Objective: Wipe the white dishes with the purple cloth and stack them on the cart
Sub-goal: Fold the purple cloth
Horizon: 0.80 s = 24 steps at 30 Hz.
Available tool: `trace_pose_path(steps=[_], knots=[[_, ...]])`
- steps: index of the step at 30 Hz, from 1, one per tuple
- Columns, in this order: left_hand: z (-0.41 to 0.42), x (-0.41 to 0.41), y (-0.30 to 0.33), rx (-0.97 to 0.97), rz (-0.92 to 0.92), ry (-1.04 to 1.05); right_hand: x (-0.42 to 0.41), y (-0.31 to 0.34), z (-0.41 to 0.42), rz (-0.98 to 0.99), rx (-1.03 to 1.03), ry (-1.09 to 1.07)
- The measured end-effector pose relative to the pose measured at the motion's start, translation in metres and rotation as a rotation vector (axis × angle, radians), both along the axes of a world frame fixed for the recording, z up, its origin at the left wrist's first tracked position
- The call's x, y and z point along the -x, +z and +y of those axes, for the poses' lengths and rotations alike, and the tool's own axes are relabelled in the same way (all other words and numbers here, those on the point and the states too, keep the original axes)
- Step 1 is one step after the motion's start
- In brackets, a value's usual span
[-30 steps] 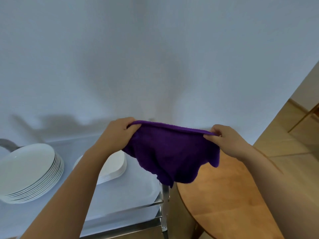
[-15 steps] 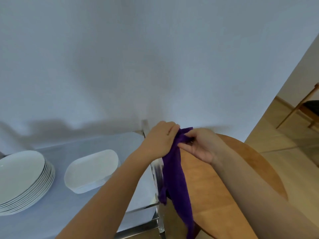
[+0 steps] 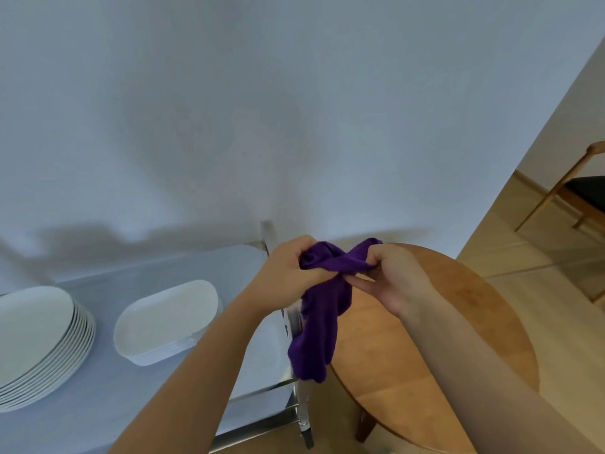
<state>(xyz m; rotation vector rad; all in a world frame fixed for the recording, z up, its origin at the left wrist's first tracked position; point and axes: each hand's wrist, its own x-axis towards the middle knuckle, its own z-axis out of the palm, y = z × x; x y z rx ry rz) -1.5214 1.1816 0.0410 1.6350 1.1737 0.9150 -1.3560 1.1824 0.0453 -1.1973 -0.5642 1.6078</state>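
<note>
The steel cart [image 3: 248, 393] with its pale top fills my 8 o'clock; the round wooden table [image 3: 484, 322] sits at 4 o'clock. On the cart, a stack of white oval plates [image 3: 36, 335] lies at 9 o'clock, beside stacked white oblong dishes [image 3: 167, 319]. My left hand [image 3: 288, 276] and right hand [image 3: 396, 276] both grip the bunched purple cloth [image 3: 322, 319], held at centre, its tail hanging down.

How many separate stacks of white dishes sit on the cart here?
2: a stack of round plates at the cart's left edge, partly cut off, and a stack of oblong dishes mid-cart beside the left forearm.
</note>
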Motion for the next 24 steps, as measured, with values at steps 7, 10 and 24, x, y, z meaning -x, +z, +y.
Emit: trace_pose_path(steps=[7, 10, 24], knots=[[0.005, 0.012, 0.019, 0.308, -0.5, -0.238, 0.001, -0.022, -0.015, -0.46, -0.572, 0.565], [0.005, 0.019, 0.021, 0.248, -0.318, -0.155, -0.006, -0.021, -0.012, -0.369, -0.555, 0.537], [0.001, 0.035, 0.007, 0.272, 0.553, -0.417, -0.026, -0.007, -0.003, -0.897, -0.654, 0.676]])
